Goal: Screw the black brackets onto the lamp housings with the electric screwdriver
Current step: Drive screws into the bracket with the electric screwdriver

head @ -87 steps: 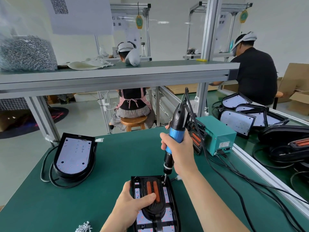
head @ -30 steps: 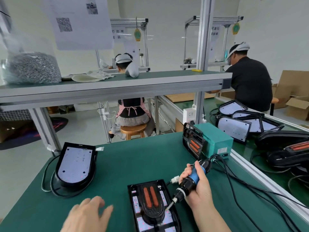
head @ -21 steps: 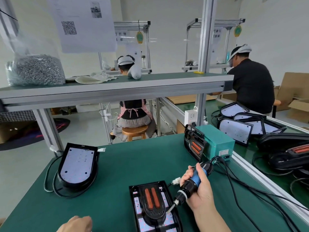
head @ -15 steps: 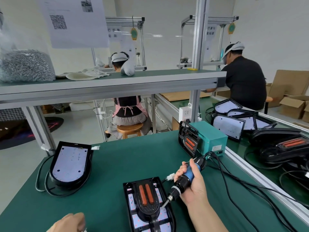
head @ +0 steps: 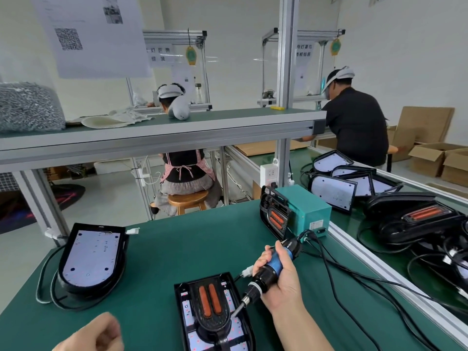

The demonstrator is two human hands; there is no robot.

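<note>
A black lamp housing (head: 182,307) lies face up at the near edge of the green table (head: 177,244). On it sits a black bracket (head: 202,290) with two orange bars. My right hand (head: 283,287) grips the blue-and-black electric screwdriver (head: 274,266), tilted so its bit points down-left at the bracket's right edge. My left hand (head: 93,334) hovers low at the left of the housing, fingers curled into a fist; nothing shows in it. A second lamp housing (head: 90,257) with its white board up lies at the left.
A teal power box (head: 306,211) stands at the back right with another bracket (head: 274,217) leaning on it. The screwdriver's cables (head: 354,277) trail right. Several lamp housings (head: 334,191) fill the right bench. A bag of screws (head: 27,110) sits on the shelf. Two people work behind.
My right hand lifted the screwdriver off the bracket and tilted it down-left. My left hand left the bracket, moved down-left and curled into a fist.
</note>
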